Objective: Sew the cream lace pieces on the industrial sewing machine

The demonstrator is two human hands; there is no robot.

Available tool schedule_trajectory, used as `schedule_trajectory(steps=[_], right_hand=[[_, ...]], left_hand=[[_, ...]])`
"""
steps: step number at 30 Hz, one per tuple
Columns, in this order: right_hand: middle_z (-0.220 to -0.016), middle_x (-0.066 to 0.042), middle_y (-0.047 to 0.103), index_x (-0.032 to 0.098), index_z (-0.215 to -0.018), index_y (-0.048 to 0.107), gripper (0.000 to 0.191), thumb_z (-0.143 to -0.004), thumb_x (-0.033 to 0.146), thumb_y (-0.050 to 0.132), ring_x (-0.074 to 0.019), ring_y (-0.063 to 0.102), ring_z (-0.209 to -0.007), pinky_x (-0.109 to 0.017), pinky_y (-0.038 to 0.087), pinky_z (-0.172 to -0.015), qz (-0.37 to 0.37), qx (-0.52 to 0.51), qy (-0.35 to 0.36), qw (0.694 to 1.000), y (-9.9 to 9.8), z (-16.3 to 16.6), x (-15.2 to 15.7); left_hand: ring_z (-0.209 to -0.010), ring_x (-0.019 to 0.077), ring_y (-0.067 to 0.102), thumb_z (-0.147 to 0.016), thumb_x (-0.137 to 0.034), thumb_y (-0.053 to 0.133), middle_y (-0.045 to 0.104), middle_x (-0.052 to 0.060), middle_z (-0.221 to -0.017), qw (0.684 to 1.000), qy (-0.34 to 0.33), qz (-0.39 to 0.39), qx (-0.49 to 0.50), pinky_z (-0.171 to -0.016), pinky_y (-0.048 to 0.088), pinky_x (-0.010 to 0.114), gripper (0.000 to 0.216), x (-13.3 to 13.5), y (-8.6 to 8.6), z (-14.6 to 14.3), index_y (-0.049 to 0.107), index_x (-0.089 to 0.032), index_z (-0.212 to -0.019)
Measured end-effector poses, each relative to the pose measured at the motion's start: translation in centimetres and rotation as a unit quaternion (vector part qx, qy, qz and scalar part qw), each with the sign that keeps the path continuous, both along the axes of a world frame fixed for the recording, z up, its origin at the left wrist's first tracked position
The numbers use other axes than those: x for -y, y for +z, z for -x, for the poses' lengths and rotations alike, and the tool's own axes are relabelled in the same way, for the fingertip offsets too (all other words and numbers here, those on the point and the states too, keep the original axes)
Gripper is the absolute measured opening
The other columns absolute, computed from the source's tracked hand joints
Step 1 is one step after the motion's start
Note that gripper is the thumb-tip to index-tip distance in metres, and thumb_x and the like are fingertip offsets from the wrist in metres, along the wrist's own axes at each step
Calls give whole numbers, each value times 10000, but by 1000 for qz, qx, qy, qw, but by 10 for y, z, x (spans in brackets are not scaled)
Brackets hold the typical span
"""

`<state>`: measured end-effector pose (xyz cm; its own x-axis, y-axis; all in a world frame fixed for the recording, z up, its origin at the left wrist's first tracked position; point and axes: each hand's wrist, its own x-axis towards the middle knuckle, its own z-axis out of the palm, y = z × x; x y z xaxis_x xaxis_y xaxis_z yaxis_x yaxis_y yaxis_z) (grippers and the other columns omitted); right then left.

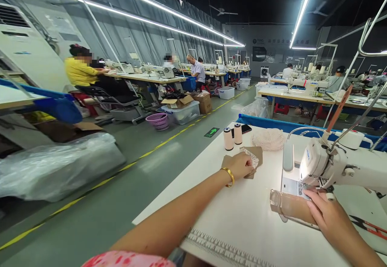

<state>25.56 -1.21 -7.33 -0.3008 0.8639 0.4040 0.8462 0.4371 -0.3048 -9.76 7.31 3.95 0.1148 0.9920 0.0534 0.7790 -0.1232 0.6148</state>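
Observation:
My left hand (240,166), a gold bangle at its wrist, has its fingers curled down on a small piece of white lace (252,158). Brown card pieces (256,152) lie under and around the lace. My right hand (325,208) rests beside the needle of the white sewing machine (313,164), fingers stretched out and low on the bed. Whether fabric is under those fingertips is hidden. A tan, tape-covered strip (293,205) lies along the front of the machine bed, partly under my right hand.
Two thread cones (228,138), a dark phone (246,129) and a heap of cream lace (268,138) stand toward the table's far edge. Thread snips (370,226) lie right of my right hand. A printed ruler (223,253) runs along the near edge. Other people sew at tables beyond.

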Motion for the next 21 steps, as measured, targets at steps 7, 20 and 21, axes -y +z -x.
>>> schedule_trajectory(steps=[7,20,21], right_hand=[[-1187,-101,732,277,-1212,709,339,-1110,381,402,-289,694,-1033,-443,569,-864,12,-30,31,999,21,11,10],[-1331,-96,705,285,-1402,647,519,-1040,642,542,-316,620,-1235,-486,498,-1079,185,-96,111,972,68,17,26],[-1404,-96,668,294,-1447,614,620,-966,684,644,-331,596,-1292,-496,480,-1119,197,-87,111,970,71,15,28]], left_hand=[[-733,178,617,-846,-318,642,691,-9,-780,985,-161,51,30,-644,431,272,114,52,30,-41,672,-221,-795],[-1034,284,611,-842,-316,755,659,93,-1082,950,-305,-24,-62,-891,476,378,213,46,-30,-106,673,-200,-1001],[-1027,276,602,-849,-281,731,650,91,-1075,949,-307,-30,-57,-890,469,377,144,48,-33,-109,661,-198,-944]])
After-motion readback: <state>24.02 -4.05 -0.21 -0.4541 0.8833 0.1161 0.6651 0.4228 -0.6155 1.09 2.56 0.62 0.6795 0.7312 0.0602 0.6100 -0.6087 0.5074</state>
